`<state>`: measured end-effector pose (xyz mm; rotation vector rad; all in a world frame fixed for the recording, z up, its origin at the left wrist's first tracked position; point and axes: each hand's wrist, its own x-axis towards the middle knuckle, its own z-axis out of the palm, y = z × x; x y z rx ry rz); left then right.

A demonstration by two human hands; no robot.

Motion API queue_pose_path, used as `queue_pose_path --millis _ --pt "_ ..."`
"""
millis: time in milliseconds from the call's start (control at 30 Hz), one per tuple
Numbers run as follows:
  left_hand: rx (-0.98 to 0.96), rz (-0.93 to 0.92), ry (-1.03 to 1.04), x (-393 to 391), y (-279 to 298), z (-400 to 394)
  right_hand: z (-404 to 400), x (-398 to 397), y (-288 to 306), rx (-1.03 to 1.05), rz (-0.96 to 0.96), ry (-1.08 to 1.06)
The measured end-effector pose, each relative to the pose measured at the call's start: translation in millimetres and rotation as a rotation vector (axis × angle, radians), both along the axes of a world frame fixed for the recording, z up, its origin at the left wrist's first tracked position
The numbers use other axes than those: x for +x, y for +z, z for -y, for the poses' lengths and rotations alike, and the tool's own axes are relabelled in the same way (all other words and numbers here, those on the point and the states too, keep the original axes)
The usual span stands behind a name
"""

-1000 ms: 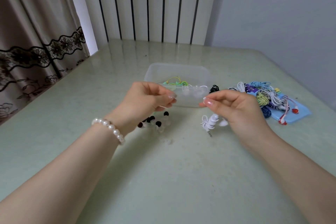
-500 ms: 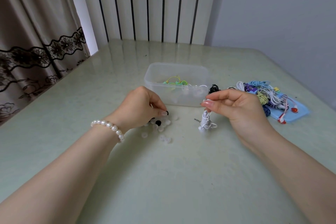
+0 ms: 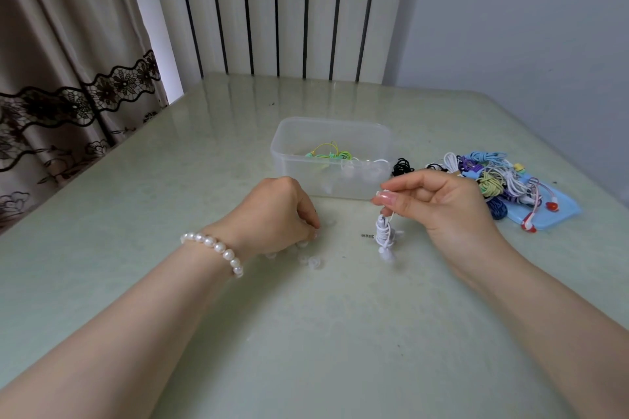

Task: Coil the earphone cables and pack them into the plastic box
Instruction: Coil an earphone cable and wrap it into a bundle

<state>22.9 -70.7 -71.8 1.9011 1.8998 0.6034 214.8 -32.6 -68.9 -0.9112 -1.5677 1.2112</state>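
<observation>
A clear plastic box [image 3: 296,133] stands mid-table with a green-yellow coiled earphone [image 3: 328,153] and a white one inside. My right hand [image 3: 439,204] pinches the top of a coiled white earphone [image 3: 384,235], which hangs down and touches the table in front of the box; its plug sticks out to the left. My left hand [image 3: 275,214] is curled down over a scatter of small ear tips [image 3: 311,260] left of the coil, fingertips among them; whether it holds one is hidden.
A heap of coloured earphones [image 3: 490,177] lies on a blue lid [image 3: 561,214] right of the box, with a black coil [image 3: 402,167] beside the box. A curtain hangs at the left and a wall rises on the right.
My left hand dropped from in front of the box onto the ear tips. My right hand lowered the white coil until it touched the table.
</observation>
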Motion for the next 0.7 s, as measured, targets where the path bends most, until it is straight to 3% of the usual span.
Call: queue_pose_path --millis 100,167,333,467,567,700 --pt "0.036 -0.007 0.004 -3 -1 -1 -1 1 0 -0.036 -0.037 0.011" --pt "0.064 0.084 0.021 -4 -1 -1 -2 2 1 -0.077 -0.088 0.026" --pt "0.077 0.719 0.134 9 8 1 -4 5 4 -0.161 -0.2 0.038" --pt "-0.044 1.208 0.136 23 5 3 -4 5 4 -0.165 -0.185 0.047" --pt "-0.17 1.4 0.132 30 2 5 -4 4 3 -0.135 -0.12 0.064" --pt "-0.239 1.499 0.154 33 1 6 -2 3 2 -0.069 -0.031 0.102"
